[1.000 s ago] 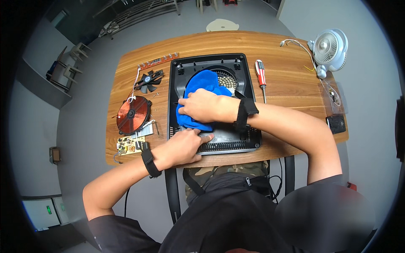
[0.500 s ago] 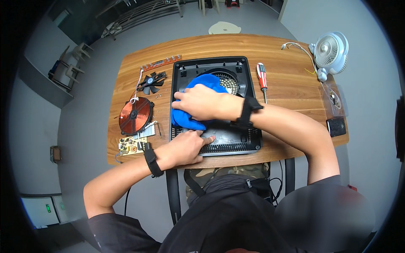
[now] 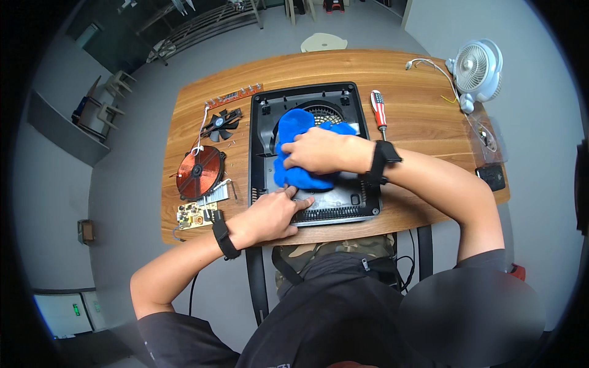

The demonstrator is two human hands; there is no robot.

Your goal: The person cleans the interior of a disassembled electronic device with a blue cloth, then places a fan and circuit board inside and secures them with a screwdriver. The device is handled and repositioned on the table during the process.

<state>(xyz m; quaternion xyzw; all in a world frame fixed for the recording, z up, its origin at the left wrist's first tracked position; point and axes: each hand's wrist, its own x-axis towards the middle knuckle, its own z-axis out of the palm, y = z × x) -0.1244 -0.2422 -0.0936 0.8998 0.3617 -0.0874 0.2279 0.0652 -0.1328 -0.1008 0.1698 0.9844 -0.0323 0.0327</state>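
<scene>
A black plastic housing (image 3: 362,205) with a round vent grille and slotted edges lies open side up on the wooden table. My right hand (image 3: 322,151) is closed on a bunched blue cloth (image 3: 296,126) and presses it against the housing's inner floor, below the grille. Part of the grille is covered by the cloth. At the housing's near left corner rests my left hand (image 3: 275,214), its index finger and thumb stretched apart on the plastic, holding nothing.
Left of the housing lie a copper coil disc (image 3: 200,172), a black fan (image 3: 221,125), a circuit board (image 3: 195,214) and an orange button strip (image 3: 234,96). To the right are a screwdriver (image 3: 379,113), a white desk fan (image 3: 477,70), a clear bag (image 3: 485,134) and a black box-shaped item (image 3: 491,178).
My right hand has moved the blue cloth to the right and slightly nearer across the housing's floor, uncovering its left side. My left hand keeps its place on the near left corner.
</scene>
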